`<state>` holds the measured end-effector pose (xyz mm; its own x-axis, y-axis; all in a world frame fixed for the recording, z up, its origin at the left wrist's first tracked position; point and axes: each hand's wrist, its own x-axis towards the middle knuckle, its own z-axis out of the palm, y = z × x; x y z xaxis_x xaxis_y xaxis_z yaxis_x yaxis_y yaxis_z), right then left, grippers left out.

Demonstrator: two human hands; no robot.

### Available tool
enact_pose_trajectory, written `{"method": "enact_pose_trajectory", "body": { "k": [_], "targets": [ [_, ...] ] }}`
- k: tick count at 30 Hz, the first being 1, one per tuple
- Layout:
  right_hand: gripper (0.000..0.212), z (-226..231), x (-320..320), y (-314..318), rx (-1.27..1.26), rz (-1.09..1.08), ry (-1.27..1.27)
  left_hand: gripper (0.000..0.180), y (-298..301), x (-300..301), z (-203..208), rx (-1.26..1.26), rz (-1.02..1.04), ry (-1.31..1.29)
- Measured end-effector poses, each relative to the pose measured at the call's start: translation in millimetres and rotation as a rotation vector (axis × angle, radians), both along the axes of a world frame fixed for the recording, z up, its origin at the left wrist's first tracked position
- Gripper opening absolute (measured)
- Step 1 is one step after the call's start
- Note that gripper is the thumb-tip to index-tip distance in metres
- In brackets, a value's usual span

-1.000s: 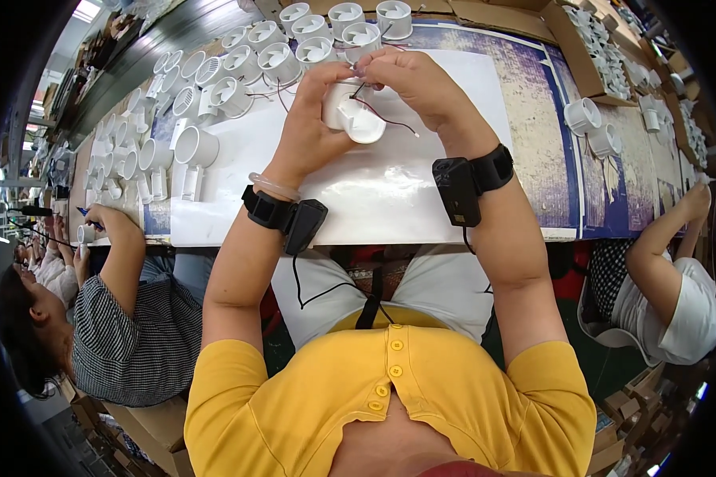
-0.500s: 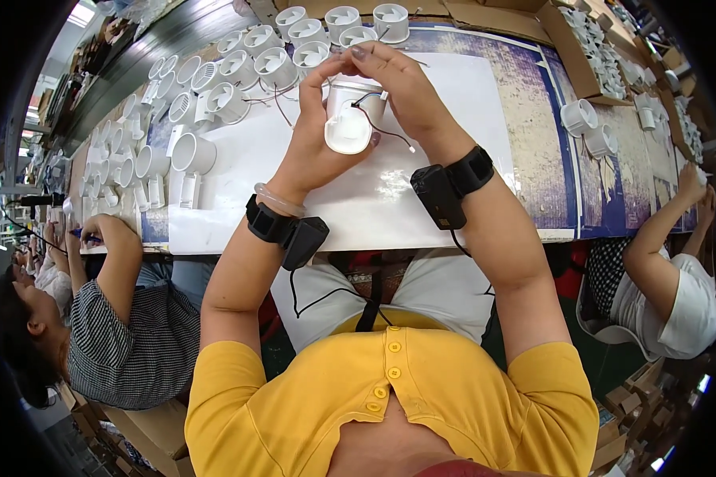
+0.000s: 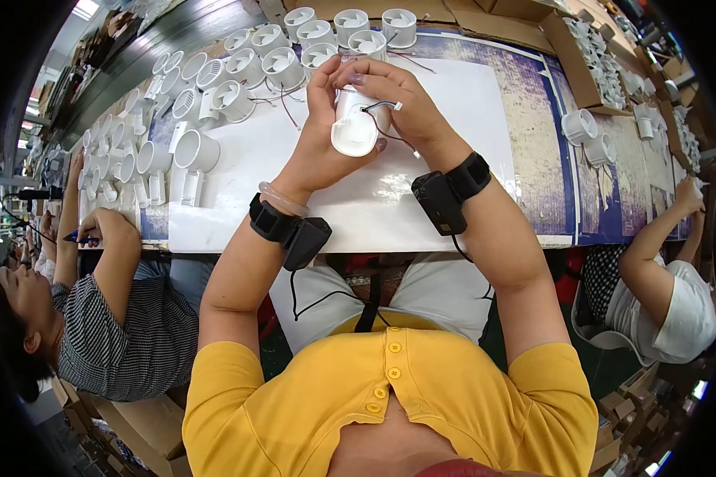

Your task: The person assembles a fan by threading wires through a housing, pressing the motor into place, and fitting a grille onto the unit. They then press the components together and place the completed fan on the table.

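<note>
Between my two hands is a white plastic fan housing, a short round body with a flat rounded end turned toward me. Thin coloured wires with small white plugs come out of its side and hang by my right palm. My left hand wraps its left side, fingers curled round the far end. My right hand closes over the far rim and right side, its fingertips meeting those of the left. My fingers hide the far opening. Below the housing lies a white sheet on the table.
Several white fan housings with blades and loose wires stand at the far side. More white cups with handles crowd the left. Two housings lie at right near a carton of small white parts. People sit on both sides.
My fingers have closed farther over the housing's far rim, covering more of it. The housing has tilted slightly and its wires have shifted. The person at left has lifted their head.
</note>
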<state>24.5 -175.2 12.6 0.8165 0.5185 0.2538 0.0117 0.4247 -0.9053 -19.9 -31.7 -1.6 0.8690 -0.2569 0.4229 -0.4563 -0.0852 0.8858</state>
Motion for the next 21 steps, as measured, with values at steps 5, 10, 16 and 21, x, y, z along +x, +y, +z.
{"method": "enact_pose_trajectory", "body": {
  "k": [5,10,16,21],
  "targets": [
    [0.019,-3.0,2.8,0.4,-0.005,0.01,-0.017,0.106,-0.5,0.0,-0.9,0.078,0.027,-0.048],
    [0.021,5.4,0.4,0.7,-0.101,0.016,-0.009,0.104,1.6,0.4,-2.4,0.09,0.045,-0.061],
    [0.022,2.1,3.5,-3.8,-0.111,0.045,0.022,0.104,-0.5,-0.3,-0.6,0.065,0.025,-0.066],
    [0.022,2.2,4.2,-5.0,-0.147,0.062,0.006,0.102,0.6,-1.0,-0.1,0.166,0.061,-0.13]
  ]
}}
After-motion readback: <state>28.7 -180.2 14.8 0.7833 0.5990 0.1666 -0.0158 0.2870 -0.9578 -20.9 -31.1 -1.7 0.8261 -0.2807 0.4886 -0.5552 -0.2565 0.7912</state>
